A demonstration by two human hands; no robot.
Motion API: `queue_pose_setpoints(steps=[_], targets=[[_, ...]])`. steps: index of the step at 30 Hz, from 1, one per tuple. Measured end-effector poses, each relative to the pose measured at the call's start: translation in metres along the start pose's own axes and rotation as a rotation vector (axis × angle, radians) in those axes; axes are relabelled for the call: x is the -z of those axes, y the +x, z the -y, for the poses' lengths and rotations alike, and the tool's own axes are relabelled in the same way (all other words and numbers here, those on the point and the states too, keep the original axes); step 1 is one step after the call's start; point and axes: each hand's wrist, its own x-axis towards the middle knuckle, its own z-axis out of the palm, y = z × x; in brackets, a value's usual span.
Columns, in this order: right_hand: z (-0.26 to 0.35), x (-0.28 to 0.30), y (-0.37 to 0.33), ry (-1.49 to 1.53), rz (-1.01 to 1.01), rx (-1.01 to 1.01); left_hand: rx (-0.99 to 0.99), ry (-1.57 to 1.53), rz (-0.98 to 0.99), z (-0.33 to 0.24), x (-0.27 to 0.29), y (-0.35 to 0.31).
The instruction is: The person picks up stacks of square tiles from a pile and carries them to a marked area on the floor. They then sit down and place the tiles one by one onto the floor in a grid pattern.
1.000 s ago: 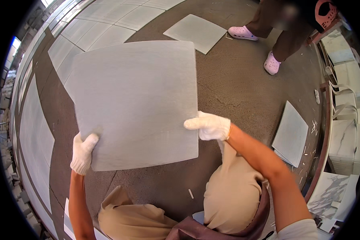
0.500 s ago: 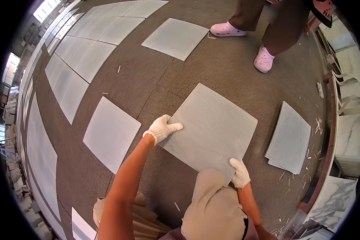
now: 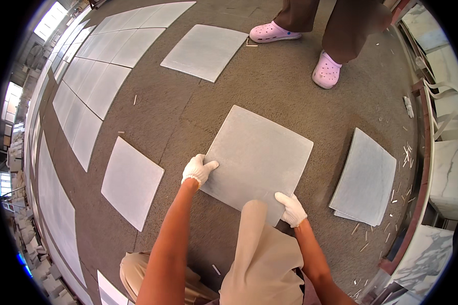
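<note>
Between my gloved hands is a square pale grey stone tile [image 3: 259, 155], held in front of my knee. My left hand [image 3: 198, 170] grips its left edge, thumb on the top face. At the near right corner, my right hand [image 3: 291, 209] is closed round the edge, thumb likewise on top. Fingers beneath the tile are hidden. A single similar tile [image 3: 132, 183] lies on the floor left of my left hand. To the right of my right hand rests a small stack of grey tiles [image 3: 365, 178], slightly out of line with each other.
A person in pink clogs [image 3: 326, 70] stands at the far side, beside another loose tile [image 3: 206, 52]. Rows of laid-out tiles [image 3: 104, 76] cover the floor at left. Marbled slabs [image 3: 425, 254] line the right, with thin sticks [image 3: 407, 155] scattered on the floor nearby.
The held tile and both hands have shifted slightly left in the picture, and its surface looks different as its tilt changes. Both hands keep their grip. The view has moved a little.
</note>
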Motion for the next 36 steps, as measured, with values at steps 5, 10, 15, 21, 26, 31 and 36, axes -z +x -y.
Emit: queue_pose_setpoints(steps=[5, 10, 15, 21, 26, 31, 36], targets=[[-0.013, -0.033, 0.004, -0.216, -0.523, 0.23, 0.004, 0.077, -0.058, 0.0, -0.004, 0.002], [-0.024, -0.037, 0.006, -0.22, -0.551, 0.415, 0.012, 0.049, -0.031, 0.0, 0.004, 0.005], [-0.019, -0.036, 0.011, -0.294, -0.581, 0.362, 0.017, 0.101, -0.013, -0.008, 0.009, 0.002], [-0.017, -0.024, 0.018, -0.342, -0.529, 0.351, -0.057, 0.042, -0.043, 0.015, 0.013, 0.014], [-0.023, -0.021, 0.023, -0.266, -0.445, 0.395, -0.101, 0.005, -0.013, 0.026, 0.022, 0.024], [-0.026, -0.03, 0.029, -0.236, -0.429, 0.41, -0.106, -0.076, -0.027, 0.03, 0.027, 0.028], [-0.027, -0.037, 0.034, -0.268, -0.455, 0.435, -0.087, -0.22, -0.065, 0.033, 0.028, 0.025]])
